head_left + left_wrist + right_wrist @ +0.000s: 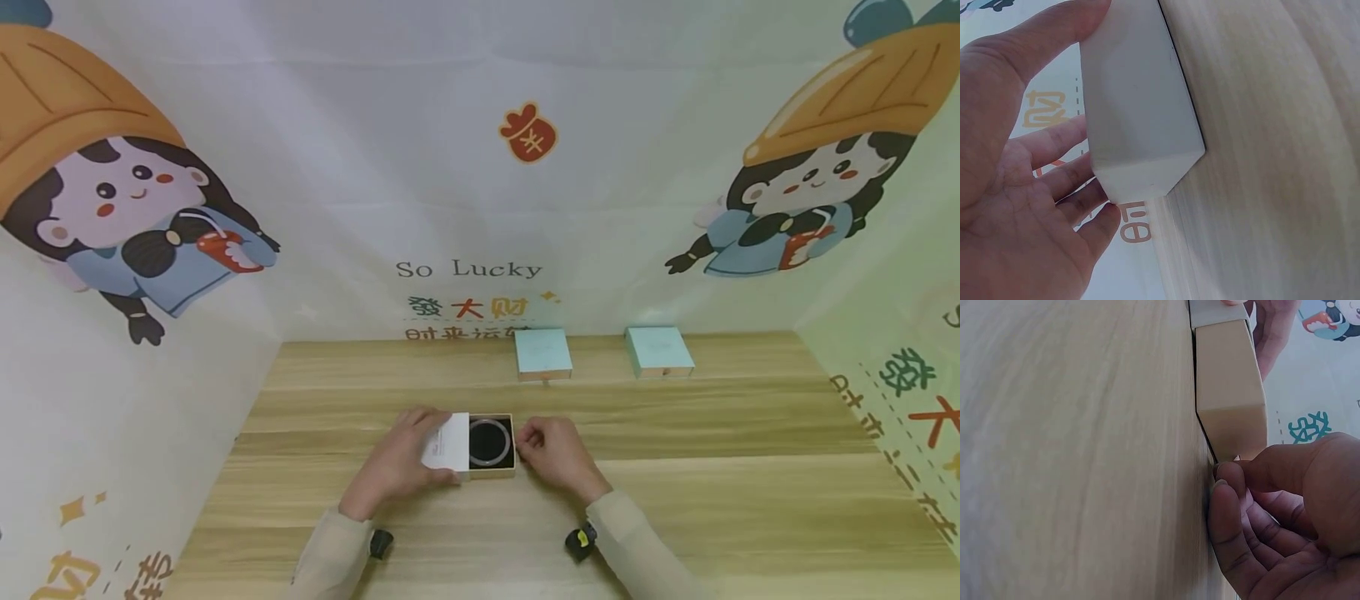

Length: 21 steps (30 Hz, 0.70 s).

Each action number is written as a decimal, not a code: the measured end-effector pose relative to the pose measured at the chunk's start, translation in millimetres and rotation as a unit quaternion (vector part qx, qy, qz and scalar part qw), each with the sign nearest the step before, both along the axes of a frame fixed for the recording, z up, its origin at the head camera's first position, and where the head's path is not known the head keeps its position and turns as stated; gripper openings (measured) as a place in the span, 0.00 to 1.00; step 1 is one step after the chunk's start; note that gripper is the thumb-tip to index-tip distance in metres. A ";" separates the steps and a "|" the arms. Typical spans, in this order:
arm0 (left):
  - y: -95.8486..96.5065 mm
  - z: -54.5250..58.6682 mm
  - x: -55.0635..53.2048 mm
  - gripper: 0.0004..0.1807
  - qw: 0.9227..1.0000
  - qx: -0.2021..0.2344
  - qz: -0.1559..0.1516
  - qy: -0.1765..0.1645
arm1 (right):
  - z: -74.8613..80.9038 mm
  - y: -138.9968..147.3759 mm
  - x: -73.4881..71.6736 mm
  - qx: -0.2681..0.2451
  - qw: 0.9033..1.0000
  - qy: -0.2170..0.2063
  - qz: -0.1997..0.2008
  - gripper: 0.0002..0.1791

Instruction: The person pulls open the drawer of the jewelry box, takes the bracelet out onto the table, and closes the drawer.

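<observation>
A small drawer-style box lies before me, its white sleeve (450, 450) at the left and its tan drawer (492, 475) slid partly out to the right. Inside the drawer, a pale ring-shaped bangle (507, 443) rests on a black insert. My left hand (405, 450) grips the sleeve between thumb and fingers, across its narrow sides, as the left wrist view also shows. At the drawer's right end my right hand (553, 450) pinches thumb and index finger together on the pull tab, which the fingertips mostly hide. In the right wrist view the drawer (1229, 369) runs straight from the sleeve.
Two light-blue drawer boxes stand at the back of the wooden table (712, 517): one box (543, 350) behind the open one, the other box (660, 348) farther right. A printed cloth backdrop (345, 208) rises along the table's back and sides.
</observation>
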<state>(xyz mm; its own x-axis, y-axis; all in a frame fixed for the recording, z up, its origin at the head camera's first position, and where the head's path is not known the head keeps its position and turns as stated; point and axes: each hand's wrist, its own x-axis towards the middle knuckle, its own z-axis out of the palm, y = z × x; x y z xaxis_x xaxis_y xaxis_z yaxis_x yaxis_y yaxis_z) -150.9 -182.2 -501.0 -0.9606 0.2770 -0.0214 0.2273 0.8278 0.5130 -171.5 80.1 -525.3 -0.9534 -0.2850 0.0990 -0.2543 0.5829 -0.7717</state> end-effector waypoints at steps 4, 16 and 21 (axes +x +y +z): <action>0.5 0.4 -0.3 0.55 1.000 0.002 0.001 0.004 | -1.1 5.1 -1.0 0.004 1.000 0.004 -0.002 0.06; -0.5 -4.2 -2.1 0.54 1.000 0.005 -0.003 0.011 | -2.0 12.0 -2.6 -0.004 1.000 -0.019 -0.010 0.05; -0.7 -5.3 -3.3 0.55 1.000 0.005 -0.001 0.010 | -1.4 14.0 -5.0 0.000 1.000 -0.026 0.011 0.04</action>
<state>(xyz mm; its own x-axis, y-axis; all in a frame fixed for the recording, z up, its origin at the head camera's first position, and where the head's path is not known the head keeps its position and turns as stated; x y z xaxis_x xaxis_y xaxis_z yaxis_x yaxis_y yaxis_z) -154.2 -182.9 -506.3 -0.9604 0.2787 -0.0001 0.2386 0.8224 0.5164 -176.5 94.1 -526.6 -0.9506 -0.3062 0.0501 -0.2272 0.5769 -0.7845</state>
